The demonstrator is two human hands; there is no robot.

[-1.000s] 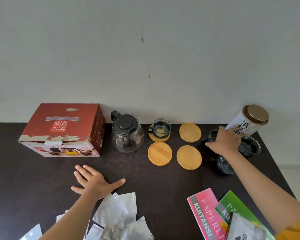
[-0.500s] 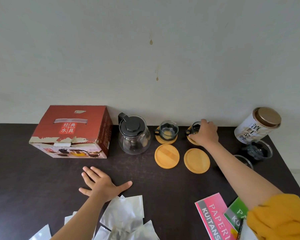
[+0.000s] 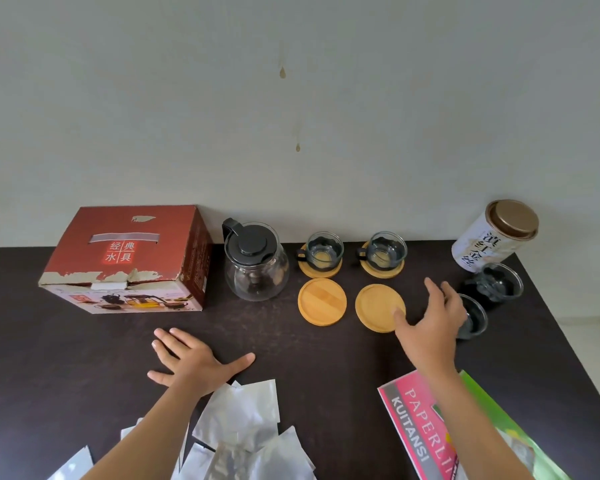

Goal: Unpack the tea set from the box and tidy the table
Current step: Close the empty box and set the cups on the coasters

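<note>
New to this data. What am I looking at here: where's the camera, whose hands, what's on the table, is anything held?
There is no robot here. A person wears one wide-angle camera on the head, looking forward and down, so both hands enter from the bottom edge.

On the dark table, from left to right: a red tea set box, a glass teapot with a black lid, four round wooden coasters, and a tea tin. The two far coasters each carry a glass cup; the two near ones are bare. Two more glass cups stand on the table at right. White sachets and pink and green booklets lie near the person.

The left hand lies flat on the table. The right hand is open, reaching toward the nearer loose cup. Neither holds anything.
</note>
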